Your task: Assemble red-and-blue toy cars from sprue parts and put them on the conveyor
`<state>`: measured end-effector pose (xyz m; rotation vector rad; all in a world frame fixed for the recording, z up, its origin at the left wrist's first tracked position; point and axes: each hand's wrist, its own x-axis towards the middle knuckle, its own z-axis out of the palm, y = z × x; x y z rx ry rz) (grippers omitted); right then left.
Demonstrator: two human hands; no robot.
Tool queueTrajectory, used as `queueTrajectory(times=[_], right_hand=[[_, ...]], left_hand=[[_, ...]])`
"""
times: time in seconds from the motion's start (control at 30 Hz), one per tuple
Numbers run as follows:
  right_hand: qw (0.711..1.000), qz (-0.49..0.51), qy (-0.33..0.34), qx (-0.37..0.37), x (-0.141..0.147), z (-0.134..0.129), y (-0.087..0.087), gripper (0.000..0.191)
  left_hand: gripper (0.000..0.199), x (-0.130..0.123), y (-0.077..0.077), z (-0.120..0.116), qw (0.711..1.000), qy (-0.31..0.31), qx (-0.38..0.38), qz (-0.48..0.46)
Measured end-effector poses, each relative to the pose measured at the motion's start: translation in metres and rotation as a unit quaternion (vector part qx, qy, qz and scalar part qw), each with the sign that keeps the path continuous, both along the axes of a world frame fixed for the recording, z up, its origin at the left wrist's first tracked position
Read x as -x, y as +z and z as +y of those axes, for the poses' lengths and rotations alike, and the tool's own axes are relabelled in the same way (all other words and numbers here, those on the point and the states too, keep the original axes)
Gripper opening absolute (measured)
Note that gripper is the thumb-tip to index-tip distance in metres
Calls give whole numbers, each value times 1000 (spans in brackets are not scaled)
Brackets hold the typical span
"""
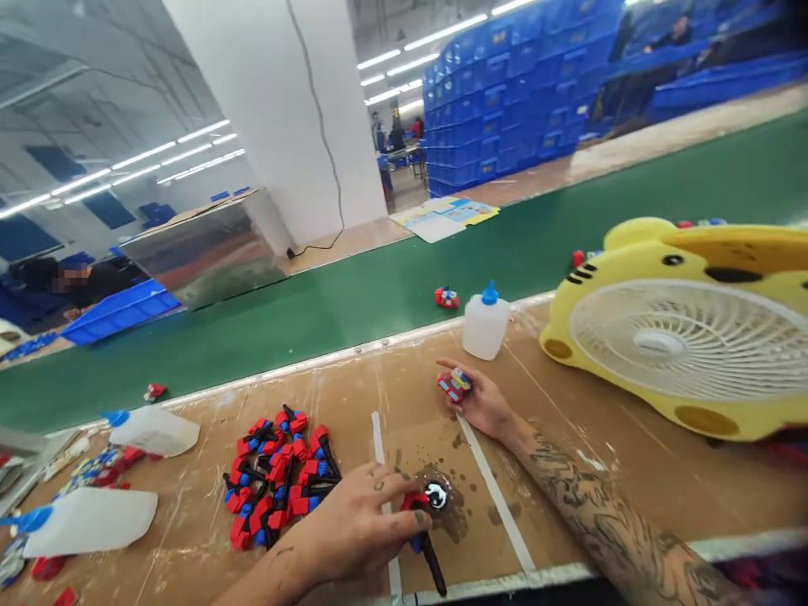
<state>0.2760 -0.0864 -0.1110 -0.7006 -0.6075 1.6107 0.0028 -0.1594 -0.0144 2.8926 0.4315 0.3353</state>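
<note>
My left hand (372,522) is closed around a red and blue toy arm (431,562) with a black rod-like piece. The part's red end is beside a small dark round dish (437,495) holding shiny liquid; I cannot tell whether they touch. Wet spots mark the cardboard around the dish. My right hand (483,404) holds a small red, grey and blue toy body (454,385) between thumb and fingers, above the table. Left of my left hand lies a pile of similar red and blue toy arms (278,471) with black pieces.
A white bottle with blue cap (486,324) stands by the green conveyor belt (353,290); two more bottles lie at left. A yellow fan (662,337) occupies the right. Small toy pieces (447,297) rest on the belt. Blue crates (505,101) are stacked behind; a person sits far left.
</note>
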Motion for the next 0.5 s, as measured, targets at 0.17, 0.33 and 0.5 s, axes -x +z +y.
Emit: queueTrajectory(times=[0.17, 0.33, 0.5], right_hand=[[999, 41, -1, -18, -7, -4, -3, 45], [999, 41, 6, -27, -5, -2, -7, 47], [998, 31, 36, -31, -5, 0, -10, 53]], left_hand=[[25, -24, 4, 4, 985, -69, -115, 113], [17, -38, 11, 9, 973, -78, -122, 180], [20, -42, 15, 8, 976, -87, -98, 176]])
